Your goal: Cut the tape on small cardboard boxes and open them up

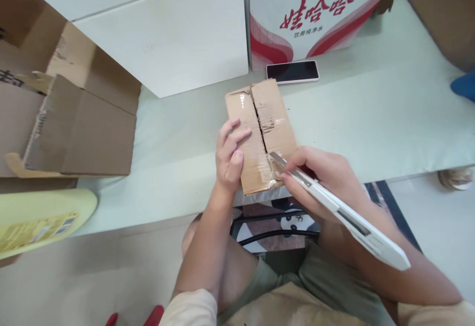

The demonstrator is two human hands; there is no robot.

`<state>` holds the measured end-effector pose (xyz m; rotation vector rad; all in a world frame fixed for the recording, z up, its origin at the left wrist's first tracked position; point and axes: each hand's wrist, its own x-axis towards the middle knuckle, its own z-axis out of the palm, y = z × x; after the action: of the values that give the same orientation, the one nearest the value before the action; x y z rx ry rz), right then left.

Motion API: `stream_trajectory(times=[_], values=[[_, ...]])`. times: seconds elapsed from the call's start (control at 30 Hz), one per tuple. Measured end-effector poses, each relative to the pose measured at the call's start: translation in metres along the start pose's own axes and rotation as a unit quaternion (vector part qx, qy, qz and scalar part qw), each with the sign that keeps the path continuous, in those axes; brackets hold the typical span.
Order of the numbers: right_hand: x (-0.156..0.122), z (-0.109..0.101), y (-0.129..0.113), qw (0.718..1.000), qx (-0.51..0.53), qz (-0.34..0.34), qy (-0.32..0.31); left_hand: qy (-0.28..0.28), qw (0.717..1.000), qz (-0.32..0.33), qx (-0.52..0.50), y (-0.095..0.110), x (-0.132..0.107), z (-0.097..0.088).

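A small brown cardboard box (pixel 274 118) lies on the pale table (pixel 371 118), near its front edge, with clear tape along the centre seam and a slit partly opened there. My left hand (pixel 229 155) rests on the box's left flap, fingers curled and pressing it down. My right hand (pixel 322 177) grips a white utility knife (pixel 349 217). The knife's metal blade tip touches the taped seam at the near end of the box.
A white box (pixel 166 34) and a red-and-white printed carton (pixel 311 14) stand at the back of the table, with a phone (pixel 292 71) lying before the carton. Open brown cartons (pixel 74 113) sit at the left. A yellow object (pixel 37 219) lies lower left.
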<state>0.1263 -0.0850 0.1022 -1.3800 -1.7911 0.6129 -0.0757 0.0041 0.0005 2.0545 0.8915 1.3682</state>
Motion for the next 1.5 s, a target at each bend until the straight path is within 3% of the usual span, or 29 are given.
stream_trajectory(times=[0.13,0.27,0.47,0.57,0.7,0.8,0.87,0.97,1.03,1.17,1.3,1.4,1.5], values=[[0.000,0.000,0.001,1.000,-0.002,-0.001,-0.019,0.008,1.000,-0.010,0.009,0.002,-0.001,0.002],[-0.003,0.005,0.004,0.999,-0.017,0.039,0.017,0.014,1.000,-0.009,0.000,0.003,-0.001,0.004],[-0.003,0.014,0.005,0.997,-0.074,0.004,0.026,0.023,1.000,-0.008,-0.018,0.006,0.000,0.004],[-0.002,0.008,0.006,1.000,-0.011,-0.011,-0.007,0.027,1.000,-0.014,-0.002,0.007,0.001,0.004],[-0.005,-0.004,0.014,0.982,0.180,0.032,-0.050,0.021,0.999,-0.025,0.027,0.005,0.001,0.002],[-0.009,-0.002,0.021,0.955,0.281,0.097,0.006,0.021,0.999,-0.026,0.028,0.003,0.003,0.000],[-0.009,0.005,0.026,0.947,0.291,0.104,0.082,0.014,0.999,-0.031,0.024,0.006,0.005,-0.002],[-0.004,0.017,0.033,0.939,0.221,0.098,0.244,-0.030,0.998,-0.044,0.023,0.022,0.005,-0.007],[-0.001,0.022,0.037,0.941,0.159,0.106,0.281,-0.086,0.995,-0.040,0.033,0.037,0.004,-0.011],[-0.002,0.026,0.042,0.959,0.124,0.091,0.238,-0.179,0.978,-0.066,0.082,0.059,0.001,-0.019],[-0.007,0.025,0.045,0.974,0.142,0.014,0.174,-0.225,0.964,-0.115,0.084,0.062,0.001,-0.029],[-0.007,0.025,0.048,0.985,0.132,-0.061,0.094,-0.220,0.962,-0.123,0.101,0.065,0.002,-0.032],[-0.006,0.027,0.051,0.986,0.106,-0.103,0.073,-0.169,0.973,-0.098,0.122,0.071,0.004,-0.031]])
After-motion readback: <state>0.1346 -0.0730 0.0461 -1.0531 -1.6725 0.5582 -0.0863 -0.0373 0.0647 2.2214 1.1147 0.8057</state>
